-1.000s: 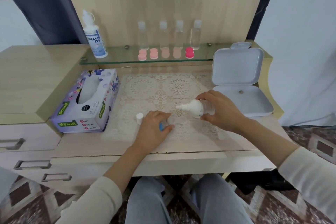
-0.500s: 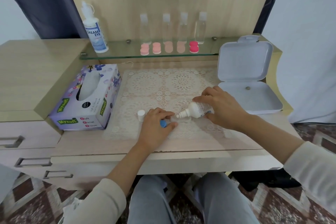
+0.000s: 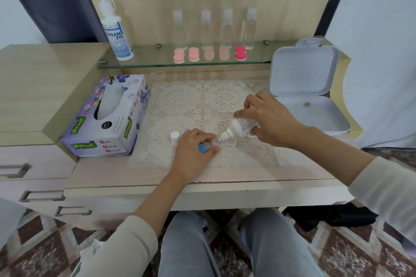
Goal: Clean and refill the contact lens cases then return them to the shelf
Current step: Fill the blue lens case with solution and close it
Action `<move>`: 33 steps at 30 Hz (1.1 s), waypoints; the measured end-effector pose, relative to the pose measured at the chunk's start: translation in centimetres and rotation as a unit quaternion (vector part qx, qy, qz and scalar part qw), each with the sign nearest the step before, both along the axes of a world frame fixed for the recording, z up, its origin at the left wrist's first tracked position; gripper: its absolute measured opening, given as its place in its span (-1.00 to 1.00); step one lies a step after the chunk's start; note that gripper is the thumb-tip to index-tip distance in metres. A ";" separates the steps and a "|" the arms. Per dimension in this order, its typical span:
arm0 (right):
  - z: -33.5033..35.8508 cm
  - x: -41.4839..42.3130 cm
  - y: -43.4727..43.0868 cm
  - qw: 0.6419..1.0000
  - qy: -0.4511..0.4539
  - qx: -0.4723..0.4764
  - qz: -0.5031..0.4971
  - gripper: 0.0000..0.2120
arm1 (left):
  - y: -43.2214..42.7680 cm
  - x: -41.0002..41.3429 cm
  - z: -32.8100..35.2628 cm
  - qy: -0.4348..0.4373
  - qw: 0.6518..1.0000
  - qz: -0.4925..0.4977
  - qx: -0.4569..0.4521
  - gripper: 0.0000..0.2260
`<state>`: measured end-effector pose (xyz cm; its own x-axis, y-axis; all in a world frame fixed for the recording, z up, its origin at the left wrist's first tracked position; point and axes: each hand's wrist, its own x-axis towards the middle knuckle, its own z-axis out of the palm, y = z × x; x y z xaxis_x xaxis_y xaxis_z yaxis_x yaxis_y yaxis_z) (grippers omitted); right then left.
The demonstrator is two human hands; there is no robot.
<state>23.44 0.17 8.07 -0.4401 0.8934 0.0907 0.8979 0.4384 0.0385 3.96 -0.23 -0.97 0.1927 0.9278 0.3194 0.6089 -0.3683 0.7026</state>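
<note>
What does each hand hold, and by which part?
Right hand: small white plastic bottle, round its body. Left hand: round blue cap, tucked under its fingers.

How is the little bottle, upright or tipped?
Tipped. The right hand holds the bottle with its nozzle slanting down toward the case.

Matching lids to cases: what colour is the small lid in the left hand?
Blue; the lid in the left hand shows best in the head view.

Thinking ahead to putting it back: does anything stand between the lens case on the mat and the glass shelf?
Nothing visible does: only bare lace mat lies between the lens case and the glass shelf. The right hand tilts a bottle over the case, and five cases line the shelf.
</note>
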 end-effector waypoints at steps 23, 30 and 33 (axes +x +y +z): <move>0.4 -0.5 0.1 1.000 -0.003 -0.010 -0.006 -0.54 | 0.1 -0.2 -0.2 0.000 1.000 -0.005 0.012 -0.75; -0.4 0.6 -0.4 0.998 0.033 -0.032 -0.032 -0.50 | 0.0 -0.2 -0.2 0.001 1.000 -0.007 0.008 -0.75; -0.4 1.5 -0.5 0.998 0.034 -0.026 -0.038 -0.50 | 0.1 -0.2 -0.3 0.000 1.000 -0.007 0.016 -0.75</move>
